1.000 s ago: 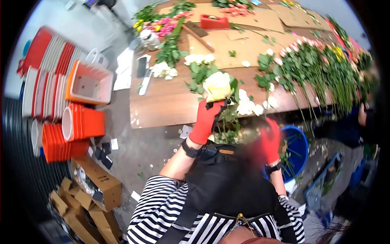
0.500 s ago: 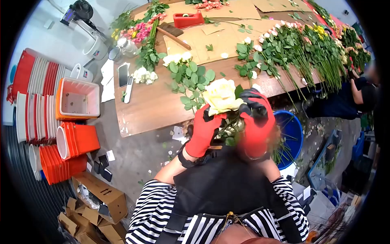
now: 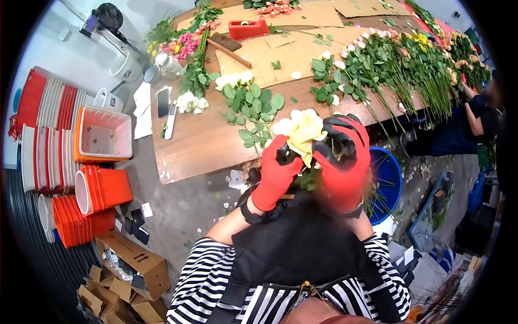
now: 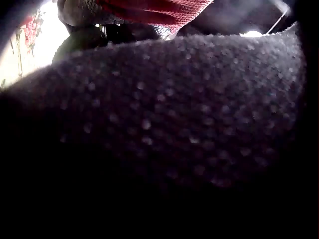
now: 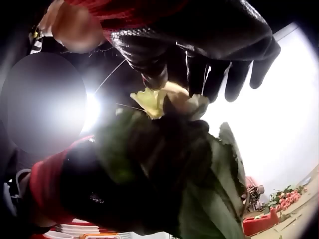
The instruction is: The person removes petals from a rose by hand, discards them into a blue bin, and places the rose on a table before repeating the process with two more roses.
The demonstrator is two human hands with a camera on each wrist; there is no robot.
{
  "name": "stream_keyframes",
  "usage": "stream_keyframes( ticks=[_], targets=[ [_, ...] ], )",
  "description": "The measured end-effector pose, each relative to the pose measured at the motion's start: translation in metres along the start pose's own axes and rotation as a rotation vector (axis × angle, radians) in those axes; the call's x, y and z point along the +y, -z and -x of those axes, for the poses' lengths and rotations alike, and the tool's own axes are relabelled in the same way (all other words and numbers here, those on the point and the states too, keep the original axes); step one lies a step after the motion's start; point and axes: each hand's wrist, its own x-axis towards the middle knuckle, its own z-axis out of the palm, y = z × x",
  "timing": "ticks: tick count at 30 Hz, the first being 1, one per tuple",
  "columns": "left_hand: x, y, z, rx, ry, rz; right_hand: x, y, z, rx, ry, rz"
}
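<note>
Far left, the orange bin point(image 3: 105, 129) borders a stretch of bare grey floor point(image 3: 175, 202). Next, the table point(image 3: 199, 151) presents its near-left corner; bare wood adjoins that corner, in front of the phone point(image 3: 163, 102) and white roses point(image 3: 192, 102). The near edge runs rightward behind the hands. At right, the blue bucket point(image 3: 398, 186) stands on the floor just beside the right hand point(image 3: 345, 162), limiting room there; flower stems point(image 3: 426, 89) overhang the table edge beyond it.

The left wrist view shows mainly a dark textured surface point(image 4: 174, 109), with red glove fabric point(image 4: 159, 11) along the top. The right wrist view exposes the leaves point(image 5: 212, 204) below the bloom and the right thumb tip at the petals, details largely concealed in the head view.

The left hand point(image 3: 276, 174) grips the yellow rose point(image 3: 306, 129) beneath its bloom. The bloom sits between both hands, above the left fingers. The right hand is partly spread, fingers arched at the petals; whether it pinches one cannot be determined.
</note>
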Motion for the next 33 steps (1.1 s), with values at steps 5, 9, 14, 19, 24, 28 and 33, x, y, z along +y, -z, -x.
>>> stream_keyframes(
  ticks=[5,9,14,19,24,28,33],
  targets=[
    [0.042,-0.003,0.002,-0.015,0.068,0.103,0.002,-0.004,0.004,0.053,-0.234,-0.396],
    [0.038,-0.001,-0.001,-0.020,0.118,0.175,0.096,-0.024,0.047,0.193,-0.522,-0.831],
    [0.030,-0.003,-0.013,0.115,-0.093,0.021,0.029,-0.006,0.004,0.151,-0.454,-0.694],
    [0.043,-0.005,-0.017,0.133,-0.224,-0.144,-0.008,-0.004,-0.002,0.038,-0.049,-0.136],
    [0.052,-0.011,-0.016,0.138,-0.297,-0.285,0.007,-0.013,0.005,0.050,0.011,0.014],
    [0.043,-0.011,-0.013,0.145,-0.245,-0.083,0.022,-0.011,0.012,0.035,-0.345,-0.539],
    [0.046,-0.002,-0.014,0.122,0.041,0.110,0.071,-0.008,0.026,0.021,-0.113,-0.261]
  ],
)
